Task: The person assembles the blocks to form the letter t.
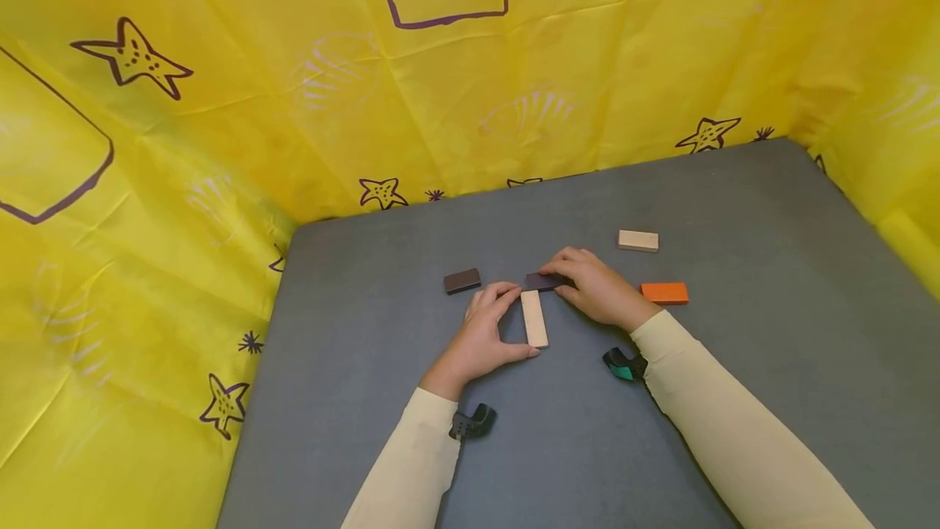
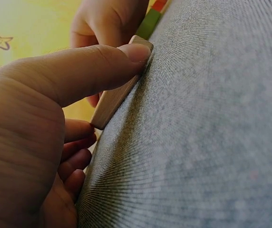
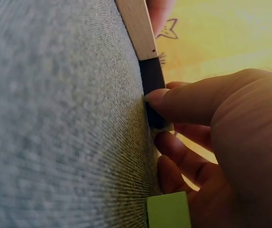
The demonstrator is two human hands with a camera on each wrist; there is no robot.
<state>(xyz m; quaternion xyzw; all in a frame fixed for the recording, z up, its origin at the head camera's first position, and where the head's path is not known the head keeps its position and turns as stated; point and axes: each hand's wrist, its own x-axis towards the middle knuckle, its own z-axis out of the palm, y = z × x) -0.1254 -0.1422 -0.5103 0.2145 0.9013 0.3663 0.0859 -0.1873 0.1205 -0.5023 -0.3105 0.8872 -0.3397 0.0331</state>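
My left hand (image 1: 485, 335) holds a pale wooden block (image 1: 534, 320) lengthwise, thumb at its near end and a finger at its far end. My right hand (image 1: 598, 288) pinches a dark block (image 1: 539, 282) between thumb and fingers, hiding its right part. The dark block lies crosswise at the pale block's far end, so the two form a corner. In the right wrist view, the end of the pale block (image 3: 143, 33) meets the end of the dark block (image 3: 154, 76). Both blocks lie flat on the grey table.
A dark brown block (image 1: 462, 281) lies beyond the left hand. To the right are an orange block (image 1: 664, 293) and another pale block (image 1: 638, 241). A green block face (image 3: 169, 210) shows low in the right wrist view. Yellow patterned cloth (image 1: 455, 104) hangs around the grey table (image 1: 352, 366).
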